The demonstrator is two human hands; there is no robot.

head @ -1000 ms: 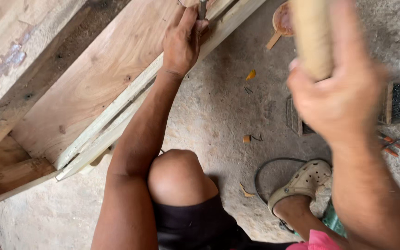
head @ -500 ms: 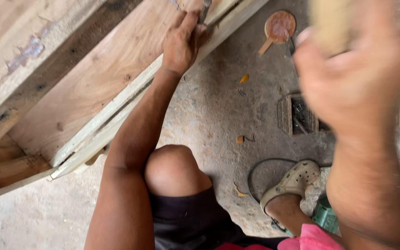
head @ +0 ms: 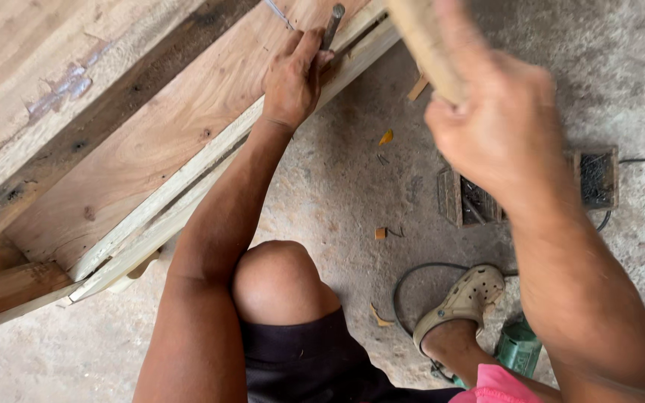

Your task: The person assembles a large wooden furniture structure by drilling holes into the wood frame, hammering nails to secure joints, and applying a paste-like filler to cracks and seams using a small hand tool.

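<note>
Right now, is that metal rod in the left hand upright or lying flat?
Roughly upright: the metal rod stands tilted on the wooden strip, pinched by the left hand.

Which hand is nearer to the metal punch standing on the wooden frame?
Left. The left hand grips the metal punch against the frame; the right hand is apart, raised with a wooden handle.

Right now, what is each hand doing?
Left hand: closed on a metal rod, against the wooden frame.
Right hand: closed on a wooden handle.
</note>
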